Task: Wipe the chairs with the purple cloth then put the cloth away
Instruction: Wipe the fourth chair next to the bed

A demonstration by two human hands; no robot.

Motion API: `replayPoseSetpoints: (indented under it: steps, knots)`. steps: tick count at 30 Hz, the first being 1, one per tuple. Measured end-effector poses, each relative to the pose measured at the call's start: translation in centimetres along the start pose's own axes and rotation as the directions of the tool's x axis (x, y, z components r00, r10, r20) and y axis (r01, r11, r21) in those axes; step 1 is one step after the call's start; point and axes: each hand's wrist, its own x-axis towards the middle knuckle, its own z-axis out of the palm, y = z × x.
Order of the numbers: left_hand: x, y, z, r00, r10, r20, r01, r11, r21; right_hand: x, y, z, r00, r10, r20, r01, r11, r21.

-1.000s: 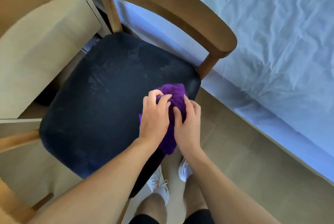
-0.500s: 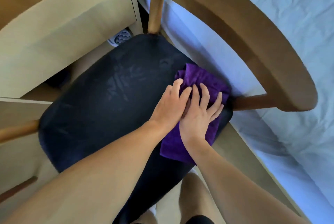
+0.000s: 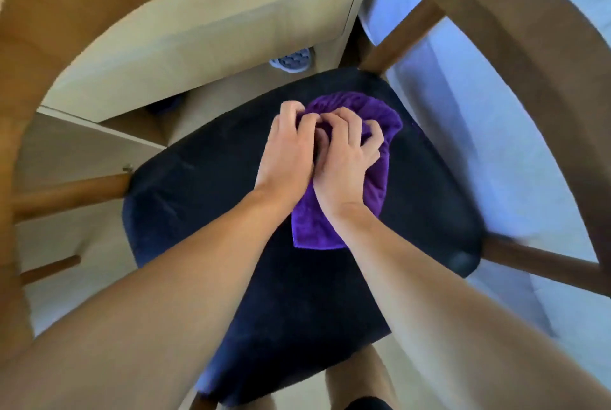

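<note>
The purple cloth (image 3: 377,191) lies bunched on the dark blue padded seat (image 3: 211,211) of a wooden chair, toward the seat's far right part. My left hand (image 3: 287,151) and my right hand (image 3: 347,158) sit side by side on the cloth, fingers curled and gripping its folds. The chair's curved wooden backrest (image 3: 515,56) arches over the whole view. Part of the cloth is hidden under my hands.
A bed with a pale blue sheet (image 3: 496,132) runs along the right, close to the chair. A light wooden cabinet (image 3: 205,36) stands behind the seat, with a small round white object (image 3: 292,61) on the floor beneath it. My legs show at the bottom.
Both hands have pushed the cloth from the seat's near right edge toward its far side, and the fingers went from flat to curled. My head has moved closer over the chair.
</note>
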Motion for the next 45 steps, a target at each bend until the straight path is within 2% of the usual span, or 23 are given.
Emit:
replayPoseSetpoints:
  steps: [2, 4, 6, 9, 12, 14, 17, 19, 22, 27, 29, 31, 33, 35, 37, 38, 39, 40, 41, 43, 45]
  knots:
    - [0.7, -1.9, -1.8, 0.989, -0.008, -0.145, 0.034, 0.984, 0.174, 1.1, -3.4, 1.9, 0.995, -0.042, 0.093, 0.039, 0.999, 0.035]
    - [0.7, -3.0, -3.3, 0.987, 0.042, -0.157, 0.006, 0.956, 0.292, 1.1, -4.4, 2.6, 0.992, -0.084, 0.091, 0.077, 0.993, 0.085]
    - [0.6, -3.8, -3.2, 0.983, 0.092, -0.160, -0.028, 0.931, 0.363, 1.2, -3.4, 2.0, 0.992, -0.125, 0.026, 0.122, 0.988, 0.097]
    - [0.9, -2.5, -2.2, 0.966, 0.123, -0.226, -0.041, 0.940, 0.338, 1.4, -1.5, 0.3, 0.996, -0.079, -0.028, 0.080, 0.997, 0.021]
    - [0.9, -1.6, -0.2, 0.980, 0.192, -0.058, -0.157, 0.916, 0.368, 0.3, 0.4, -1.0, 0.978, -0.202, 0.051, 0.204, 0.978, -0.047]
    - [0.5, -2.0, 1.0, 0.982, 0.186, -0.025, -0.164, 0.917, 0.364, 0.1, 0.8, -1.0, 0.974, -0.209, 0.092, 0.218, 0.971, -0.099]
    - [0.4, -2.9, 0.6, 0.989, 0.123, -0.087, -0.102, 0.972, 0.214, 0.1, -0.4, 0.6, 0.990, -0.120, 0.071, 0.129, 0.981, -0.144]
    - [0.4, -3.4, -0.4, 0.993, 0.092, -0.076, -0.083, 0.989, 0.120, 0.1, -1.6, 1.5, 0.991, -0.123, 0.047, 0.126, 0.989, -0.081]
    - [-0.6, -4.3, -1.8, 0.992, 0.047, -0.119, -0.036, 0.995, 0.092, -0.5, -3.5, 1.8, 0.986, -0.158, 0.052, 0.156, 0.987, 0.036]
    - [-6.7, -6.8, -3.2, 0.951, -0.170, -0.257, 0.190, 0.980, 0.056, -5.3, -6.5, 2.0, 0.941, -0.212, 0.265, 0.171, 0.971, 0.170]
    - [-9.6, -7.2, -3.4, 0.934, -0.239, -0.265, 0.270, 0.959, 0.089, -7.5, -6.9, 2.0, 0.909, -0.262, 0.324, 0.203, 0.958, 0.204]
    - [-12.3, -7.0, -3.5, 0.905, -0.333, -0.266, 0.353, 0.935, 0.030, -9.2, -6.9, 1.3, 0.884, -0.316, 0.345, 0.232, 0.936, 0.264]
    - [-14.2, -6.2, -3.6, 0.867, -0.380, -0.322, 0.359, 0.925, -0.126, -9.8, -6.6, -0.1, 0.877, -0.294, 0.380, 0.153, 0.920, 0.361]
    - [-14.8, -5.2, -4.0, 0.762, -0.502, -0.409, 0.369, 0.856, -0.362, -9.6, -6.5, -1.5, 0.918, -0.149, 0.366, 0.012, 0.936, 0.351]
    - [-13.8, -4.4, -4.4, 0.601, -0.718, -0.350, 0.483, 0.676, -0.557, -9.2, -6.5, -2.5, 0.924, 0.113, 0.365, -0.150, 0.986, 0.074]
    - [-13.2, -4.5, -4.3, 0.560, -0.782, -0.273, 0.574, 0.604, -0.552, -9.2, -6.7, -2.8, 0.891, 0.209, 0.402, -0.183, 0.978, -0.102]
    - [-12.6, -4.6, -4.0, 0.558, -0.803, -0.208, 0.654, 0.580, -0.486, -9.2, -6.8, -2.8, 0.859, 0.239, 0.453, -0.169, 0.967, -0.191]
    - [-12.3, -4.6, -3.7, 0.576, -0.799, -0.171, 0.693, 0.589, -0.415, -9.2, -6.8, -2.6, 0.833, 0.225, 0.506, -0.160, 0.972, -0.169]
    - [-12.0, -4.4, -3.6, 0.598, -0.785, -0.162, 0.701, 0.610, -0.370, -8.9, -6.7, -2.6, 0.819, 0.206, 0.535, -0.202, 0.977, -0.067]
    - [-11.8, -4.0, -3.7, 0.671, -0.723, -0.166, 0.632, 0.674, -0.381, -7.7, -6.4, -3.2, 0.802, 0.236, 0.549, -0.393, 0.900, 0.187]
    - [-11.7, -3.3, -4.2, 0.767, -0.626, -0.145, 0.505, 0.727, -0.465, -6.3, -5.7, -4.3, 0.784, 0.282, 0.553, -0.514, 0.794, 0.324]
